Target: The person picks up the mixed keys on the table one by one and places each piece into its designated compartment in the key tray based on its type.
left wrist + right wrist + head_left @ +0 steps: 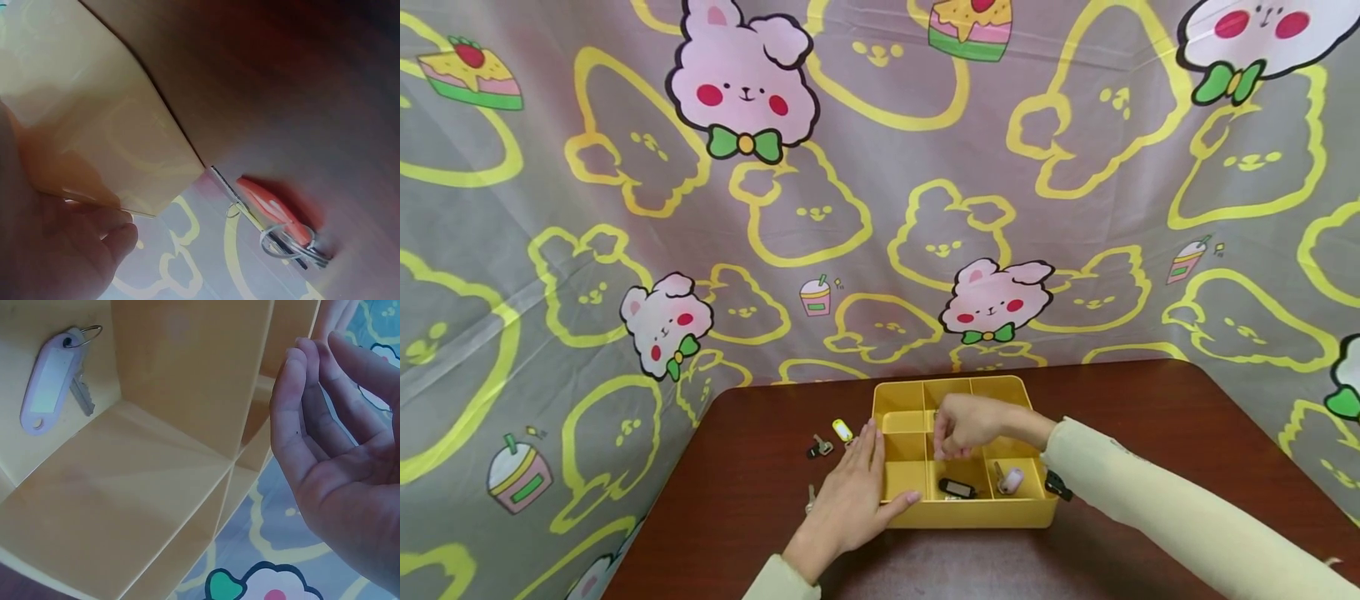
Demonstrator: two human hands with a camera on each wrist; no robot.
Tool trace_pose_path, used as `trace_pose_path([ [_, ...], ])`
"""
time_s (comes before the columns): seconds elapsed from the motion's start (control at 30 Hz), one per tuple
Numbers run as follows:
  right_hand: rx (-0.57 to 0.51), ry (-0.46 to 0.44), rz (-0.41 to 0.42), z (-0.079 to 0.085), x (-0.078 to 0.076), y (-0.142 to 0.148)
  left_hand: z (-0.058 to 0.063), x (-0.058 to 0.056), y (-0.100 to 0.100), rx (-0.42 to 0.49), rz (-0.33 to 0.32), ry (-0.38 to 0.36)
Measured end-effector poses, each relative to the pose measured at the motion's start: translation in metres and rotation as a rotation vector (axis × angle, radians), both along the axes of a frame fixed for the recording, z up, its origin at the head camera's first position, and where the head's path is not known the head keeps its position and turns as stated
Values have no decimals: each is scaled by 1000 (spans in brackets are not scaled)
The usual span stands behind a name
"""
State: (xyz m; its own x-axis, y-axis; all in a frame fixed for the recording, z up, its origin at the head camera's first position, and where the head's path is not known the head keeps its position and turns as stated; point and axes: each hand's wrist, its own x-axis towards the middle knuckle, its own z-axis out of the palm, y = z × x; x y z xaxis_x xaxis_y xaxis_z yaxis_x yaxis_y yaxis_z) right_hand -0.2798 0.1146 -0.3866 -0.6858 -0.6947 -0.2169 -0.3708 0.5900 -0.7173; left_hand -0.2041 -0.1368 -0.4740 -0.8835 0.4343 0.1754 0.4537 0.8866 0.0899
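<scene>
A yellow divided box [962,514] stands on the table. My left hand [847,500] rests along its left wall with fingers extended, the thumb over the front rim. Above the middle compartments is my right hand [973,423], its fingers loosely bent. In the right wrist view, thumb and fingertips are apart with nothing visible between them. A key with a pale purple tag [50,387] lies in the front right compartment, and a black key tag [957,488] in the front middle one. Whatever lies in the back middle compartment is mostly hidden by my right hand.
Left of the box lie a yellow key tag [842,430], a key with a black tag [820,448] and another key [811,498]. The left wrist view shows a red key tag [272,206] on a ring. A patterned curtain [880,250] stands behind the table [700,533].
</scene>
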Motion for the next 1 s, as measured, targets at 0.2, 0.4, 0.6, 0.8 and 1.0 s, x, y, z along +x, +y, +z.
trace_pose_path([
  [0.2, -32, 14, 0, 0, 2, 1, -2, 0, -1, -2, 0, 4],
  [0.4, -49, 48, 11, 0, 4, 3, -3, -1, -2, 3, 0, 4],
  [0.6, -59, 59, 12, -1, 5, 6, -2, -1, -1, 23, 4, -22],
  [0.8, -91, 61, 11, 1, 4, 9, 0, 0, 0, 28, 11, -38],
  [1.0, -98, 113, 10, 5, 8, 13, 0, -1, -1, 27, 14, -53],
])
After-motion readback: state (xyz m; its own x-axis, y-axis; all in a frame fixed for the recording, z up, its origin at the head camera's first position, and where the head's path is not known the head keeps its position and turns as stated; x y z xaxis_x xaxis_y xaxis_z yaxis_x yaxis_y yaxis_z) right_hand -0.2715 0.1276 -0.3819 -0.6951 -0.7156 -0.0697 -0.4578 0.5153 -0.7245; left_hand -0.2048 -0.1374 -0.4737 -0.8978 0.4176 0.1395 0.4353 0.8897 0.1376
